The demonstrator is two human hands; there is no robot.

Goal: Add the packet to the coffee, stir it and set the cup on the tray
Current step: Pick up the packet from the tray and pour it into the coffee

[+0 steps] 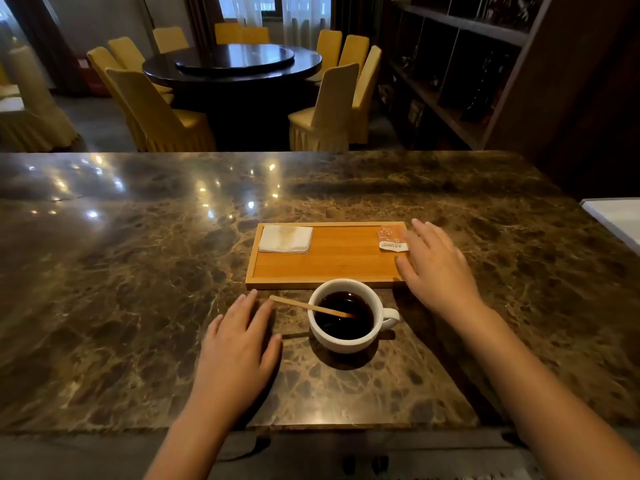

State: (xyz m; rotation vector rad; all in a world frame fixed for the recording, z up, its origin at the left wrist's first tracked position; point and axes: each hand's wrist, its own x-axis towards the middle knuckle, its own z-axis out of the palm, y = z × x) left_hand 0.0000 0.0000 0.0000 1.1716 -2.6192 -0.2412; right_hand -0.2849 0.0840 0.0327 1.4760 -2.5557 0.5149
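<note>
A white cup [346, 342] of black coffee stands on the marble counter just in front of the wooden tray [332, 263], handle to the right. A wooden stir stick [304, 305] leans in the coffee, its free end pointing left. An orange packet [392, 238] lies on the tray's far right corner. My right hand [434, 265] hovers flat with fingers spread over the tray's right edge, next to the packet, holding nothing. My left hand [239, 344] rests flat on the counter left of the cup, empty.
A folded white napkin [285, 239] lies on the tray's far left corner. The dark marble counter [121, 271] stretches wide to both sides. A white surface [616, 220] meets it at the right edge. Beyond stand a round dining table with yellow chairs and dark shelving.
</note>
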